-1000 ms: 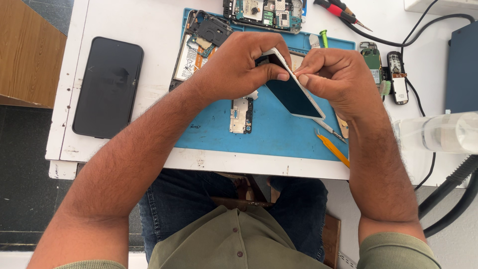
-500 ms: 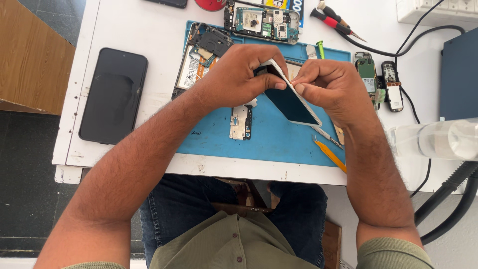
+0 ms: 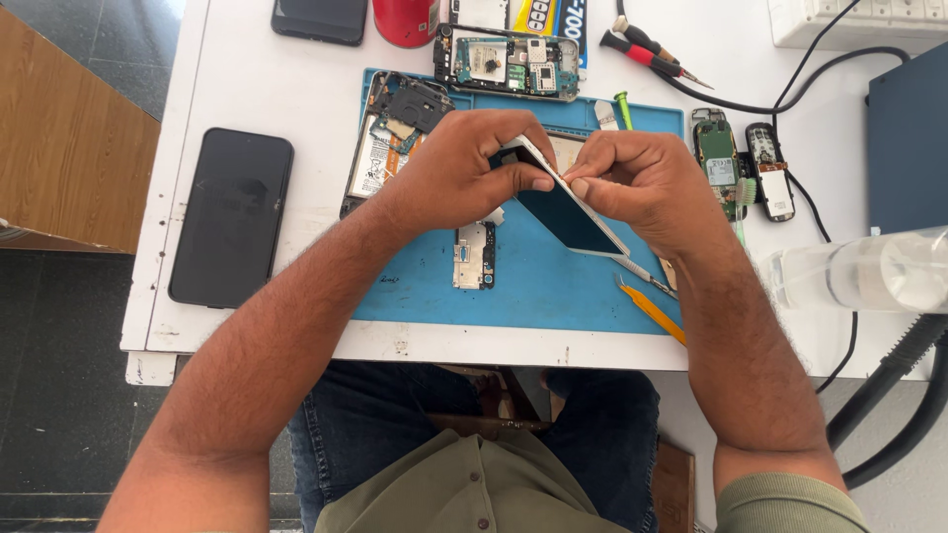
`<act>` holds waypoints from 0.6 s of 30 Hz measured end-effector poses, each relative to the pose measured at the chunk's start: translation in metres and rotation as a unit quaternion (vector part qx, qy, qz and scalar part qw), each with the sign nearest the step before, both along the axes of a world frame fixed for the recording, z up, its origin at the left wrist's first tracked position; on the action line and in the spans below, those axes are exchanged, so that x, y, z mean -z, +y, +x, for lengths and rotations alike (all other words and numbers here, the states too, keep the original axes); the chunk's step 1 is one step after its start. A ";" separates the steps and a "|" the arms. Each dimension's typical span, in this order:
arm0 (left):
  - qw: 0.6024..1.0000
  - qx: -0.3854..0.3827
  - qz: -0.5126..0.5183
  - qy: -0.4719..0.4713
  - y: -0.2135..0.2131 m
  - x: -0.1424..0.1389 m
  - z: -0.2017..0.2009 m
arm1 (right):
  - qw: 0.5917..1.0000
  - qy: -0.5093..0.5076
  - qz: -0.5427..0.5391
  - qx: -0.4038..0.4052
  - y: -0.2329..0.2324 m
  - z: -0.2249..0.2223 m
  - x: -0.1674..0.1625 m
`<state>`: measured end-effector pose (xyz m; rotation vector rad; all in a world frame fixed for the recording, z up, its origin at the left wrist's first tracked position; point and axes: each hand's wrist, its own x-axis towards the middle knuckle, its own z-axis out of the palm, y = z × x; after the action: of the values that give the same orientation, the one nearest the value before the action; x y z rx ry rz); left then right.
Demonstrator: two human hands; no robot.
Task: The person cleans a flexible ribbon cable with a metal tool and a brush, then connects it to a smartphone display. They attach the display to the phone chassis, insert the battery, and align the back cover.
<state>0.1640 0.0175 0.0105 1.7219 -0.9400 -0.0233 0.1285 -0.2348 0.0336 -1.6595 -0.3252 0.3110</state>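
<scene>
Held tilted above blue mat [image 3: 553, 296] on white table [image 3: 237, 89]: white-framed phone [image 3: 568, 212], clamped by left hand [image 3: 464, 173], fingers closed round its upper end; right hand [image 3: 642, 183] pinching its edge, apparently to part the screen. Nearby: two intact black phones, three opened handsets, one loose circuit board [image 3: 474, 255], two tweezers.

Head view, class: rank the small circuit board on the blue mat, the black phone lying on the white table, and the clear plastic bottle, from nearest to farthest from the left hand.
1. Small circuit board, just below the left hand, on the mat.
2. Black phone, off to the left on the table.
3. Clear plastic bottle, far right, beyond the right hand.
</scene>
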 end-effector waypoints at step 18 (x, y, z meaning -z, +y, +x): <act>1.000 -0.006 0.004 -0.004 -0.002 0.003 0.000 | 1.000 -0.001 -0.010 0.003 0.000 0.000 0.000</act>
<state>0.1640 0.0154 0.0079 1.7358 -0.9352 -0.0122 0.1286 -0.2349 0.0335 -1.6812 -0.3191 0.3088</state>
